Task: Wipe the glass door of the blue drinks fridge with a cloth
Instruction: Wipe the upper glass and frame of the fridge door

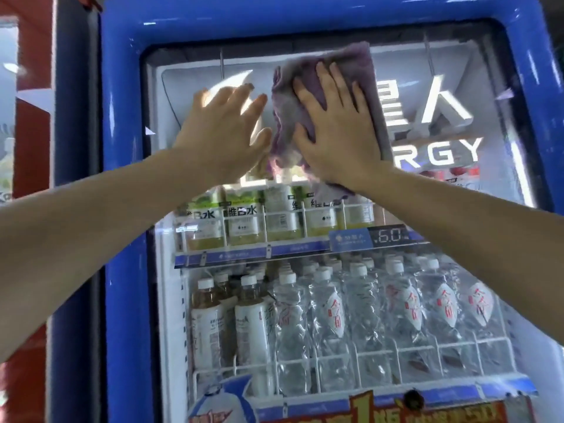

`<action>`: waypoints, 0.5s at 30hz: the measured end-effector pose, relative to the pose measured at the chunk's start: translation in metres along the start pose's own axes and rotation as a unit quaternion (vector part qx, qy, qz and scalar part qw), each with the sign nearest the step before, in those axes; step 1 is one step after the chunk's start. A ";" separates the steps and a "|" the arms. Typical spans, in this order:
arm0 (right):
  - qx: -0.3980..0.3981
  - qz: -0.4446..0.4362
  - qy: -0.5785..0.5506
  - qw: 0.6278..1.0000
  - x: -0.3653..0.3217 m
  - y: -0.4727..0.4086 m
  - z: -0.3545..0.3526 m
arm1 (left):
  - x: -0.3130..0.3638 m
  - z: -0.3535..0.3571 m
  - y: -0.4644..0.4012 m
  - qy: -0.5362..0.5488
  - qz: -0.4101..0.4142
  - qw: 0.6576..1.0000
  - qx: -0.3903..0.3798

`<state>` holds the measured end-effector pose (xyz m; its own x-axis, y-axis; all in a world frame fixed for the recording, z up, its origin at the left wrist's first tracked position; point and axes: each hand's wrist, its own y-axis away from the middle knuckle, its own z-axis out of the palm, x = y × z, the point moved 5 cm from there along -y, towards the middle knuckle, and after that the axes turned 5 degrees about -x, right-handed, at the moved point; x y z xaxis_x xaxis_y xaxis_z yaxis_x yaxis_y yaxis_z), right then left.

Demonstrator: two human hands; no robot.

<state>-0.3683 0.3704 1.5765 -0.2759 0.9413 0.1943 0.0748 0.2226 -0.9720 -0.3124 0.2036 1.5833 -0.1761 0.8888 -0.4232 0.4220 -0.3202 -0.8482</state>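
Water bottles (329, 319) fill the lower shelf (green-labelled bottles (244, 221) above)

head: single wide-angle view from the person's head | faces forward, tilted slightly up the fridge (128, 209) door | close, at arm's reach | door fills frame from top edge down to the lower shelf | no second view

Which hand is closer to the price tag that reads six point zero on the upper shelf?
Right. The right hand presses the cloth on the glass almost straight above the price tag; the left hand lies flat on the glass farther left.
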 end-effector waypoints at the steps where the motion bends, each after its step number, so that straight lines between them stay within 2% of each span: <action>1: 0.002 0.000 0.005 1.000 -0.001 -0.011 -0.003 | 0.000 -0.004 -0.002 -0.001 0.003 1.000 0.002; 7: 0.008 0.039 0.003 0.999 -0.009 -0.059 -0.008 | -0.018 -0.006 0.009 0.029 -0.001 0.999 0.024; 15: -0.001 -0.014 0.005 1.000 -0.053 0.004 0.007 | -0.053 0.006 0.049 0.022 -0.021 0.997 0.065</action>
<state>-0.3600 0.3195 1.5619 -0.2675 0.9375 0.2225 0.0700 0.2492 -0.9659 -0.2878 0.1390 1.5618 -0.1501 0.9152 -0.3740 0.2954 -0.3195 -0.9004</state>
